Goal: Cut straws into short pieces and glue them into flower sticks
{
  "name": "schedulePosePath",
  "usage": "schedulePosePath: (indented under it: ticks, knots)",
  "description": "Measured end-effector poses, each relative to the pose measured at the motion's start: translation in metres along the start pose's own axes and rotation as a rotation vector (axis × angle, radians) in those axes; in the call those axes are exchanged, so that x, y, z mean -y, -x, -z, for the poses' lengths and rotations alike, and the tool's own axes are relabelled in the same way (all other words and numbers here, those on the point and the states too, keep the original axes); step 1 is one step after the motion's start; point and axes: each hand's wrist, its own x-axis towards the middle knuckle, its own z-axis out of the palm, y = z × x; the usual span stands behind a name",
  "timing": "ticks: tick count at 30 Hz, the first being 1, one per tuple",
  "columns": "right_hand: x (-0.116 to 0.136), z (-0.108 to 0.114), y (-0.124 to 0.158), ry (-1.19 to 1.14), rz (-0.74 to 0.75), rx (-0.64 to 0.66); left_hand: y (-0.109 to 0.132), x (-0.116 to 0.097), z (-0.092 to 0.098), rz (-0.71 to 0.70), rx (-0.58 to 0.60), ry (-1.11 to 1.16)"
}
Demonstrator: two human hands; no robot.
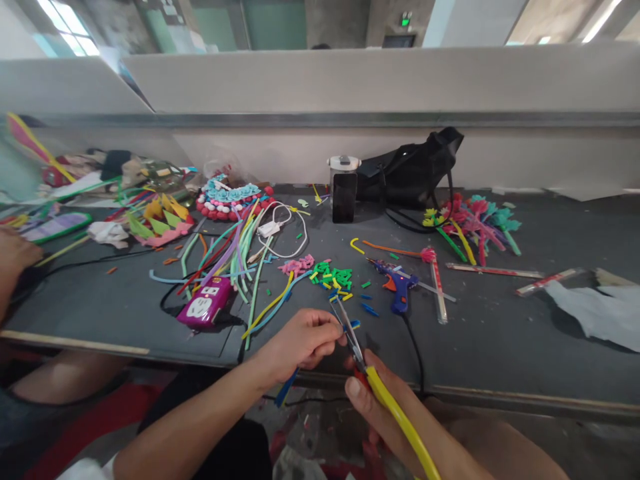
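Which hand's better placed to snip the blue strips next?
Right, I'd judge: the right hand holds the scissors, their blades close by the left hand, which looks busy pinching the blue strips.

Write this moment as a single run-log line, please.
hands: left hand pinches blue strips, right hand holds scissors | blades: beside left fingertips | beyond: green cut pieces, glue gun

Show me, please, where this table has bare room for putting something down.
The widest bare tabletop lies at front, between the glue-gun cord and the white sheet; a smaller patch, right of the fluffy bunch. Crowded: beyond and left of the left hand, with green pieces, long strips and purple box.
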Motion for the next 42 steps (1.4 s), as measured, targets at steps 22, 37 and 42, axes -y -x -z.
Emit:
schedulePosePath:
  ticks: [22, 37, 42]
  knots:
    - [0.005, 0.01, -0.011, -0.328, -0.369, 0.137, -0.018, 0.004, 0.006, 0.054, -0.045, -0.055]
    - [0.012, 0.017, -0.025, -0.36, -0.392, 0.193, -0.027, 0.002, 0.016, 0.067, -0.072, -0.062]
    - [0.011, 0.024, -0.023, -0.331, -0.28, 0.236, -0.021, -0.003, 0.02, -0.027, -0.078, -0.014]
